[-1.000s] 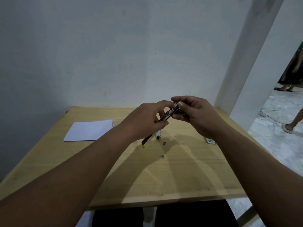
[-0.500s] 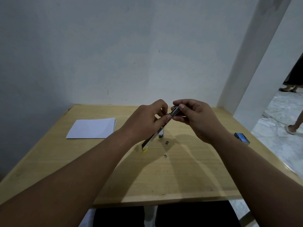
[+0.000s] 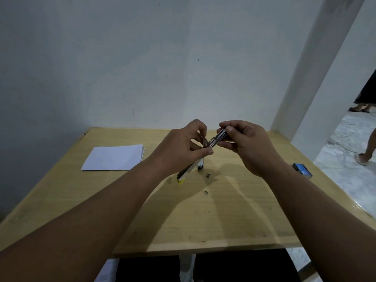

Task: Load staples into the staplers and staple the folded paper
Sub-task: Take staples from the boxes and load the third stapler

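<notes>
I hold an opened stapler [image 3: 190, 169] above the middle of the wooden table [image 3: 223, 220]. My left hand [image 3: 181, 147] grips its white and yellow body, which slants down to the left. My right hand [image 3: 244, 141] pinches the metal magazine end [image 3: 216, 139] between thumb and fingers. Small clumps of staples [image 3: 208, 175] lie on the table under the hands, with another staple clump [image 3: 206, 192] nearer to me. The folded white paper [image 3: 114, 157] lies flat at the back left.
A blue staple box [image 3: 302, 170] lies near the table's right edge. A white wall stands right behind the table. To the right is a marble floor where a person's foot [image 3: 364, 158] shows.
The head view shifted a little. My left fingers have lifted off the metal rail and the magazine end now shows between the two hands. The stapler stays held above the table.
</notes>
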